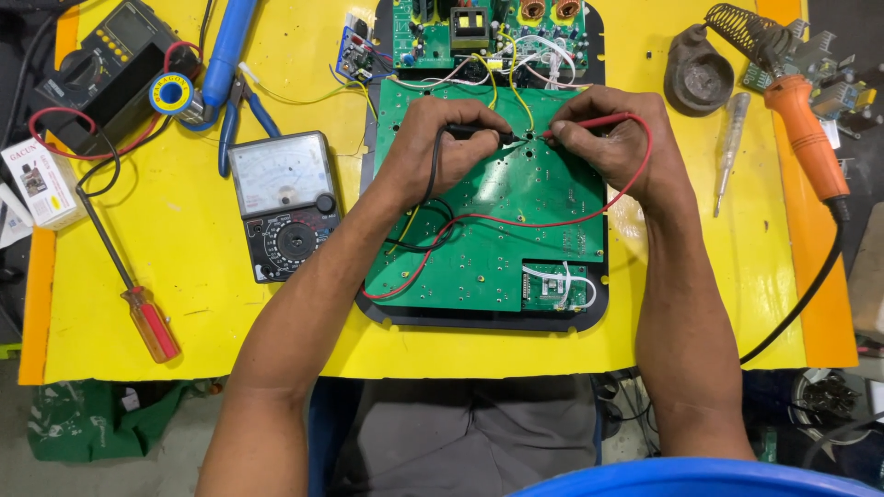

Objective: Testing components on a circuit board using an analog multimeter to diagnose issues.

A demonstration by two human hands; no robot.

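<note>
Pinching black probe in left hand, red probe in right hand, tips touching green circuit board.

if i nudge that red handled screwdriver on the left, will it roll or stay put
The red-handled screwdriver would probably roll a little: its thin shaft looks round and it lies loose on the flat yellow table. The thicker handle would likely swing it in an arc. It looks stiff and light to lift.

White dial-faced analog meter left of board; small white box at table's left edge
</note>
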